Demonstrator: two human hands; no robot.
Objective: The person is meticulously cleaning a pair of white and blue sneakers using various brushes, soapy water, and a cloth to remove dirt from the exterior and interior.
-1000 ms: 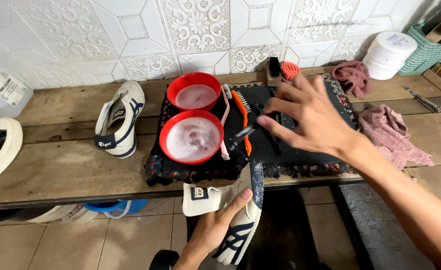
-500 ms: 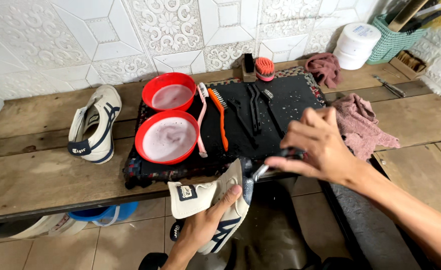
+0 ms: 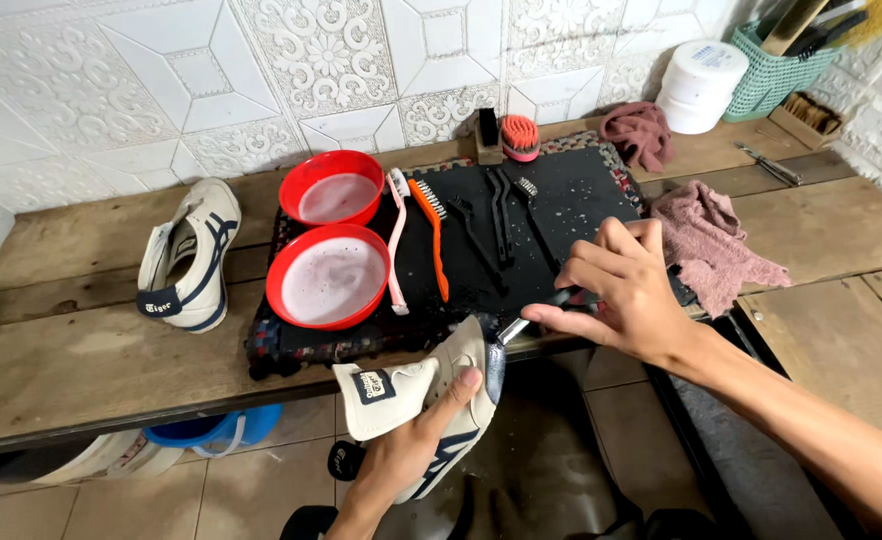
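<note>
Below centre: left hand (image 3: pixel 416 450) grasps white sneaker (image 3: pixel 431 400) with dark stripes, held off the bench edge | Centre right: right hand (image 3: pixel 626 290) pinches small brush (image 3: pixel 526 320), its tip touching the sneaker | Upper centre: two red bowls (image 3: pixel 329 282) and more brushes (image 3: pixel 431 235) on black mat (image 3: pixel 581 200).

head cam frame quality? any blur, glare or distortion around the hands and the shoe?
Head view: even, soft light, no hard shadows. Right hand and the brush it holds are slightly motion-soft; left hand and shoe read fairly sharp. Mild sheen on the wet black mat and the liquid in the red bowls. Wide-angle bend shows at the edges, in the tile wall and bench.
</note>
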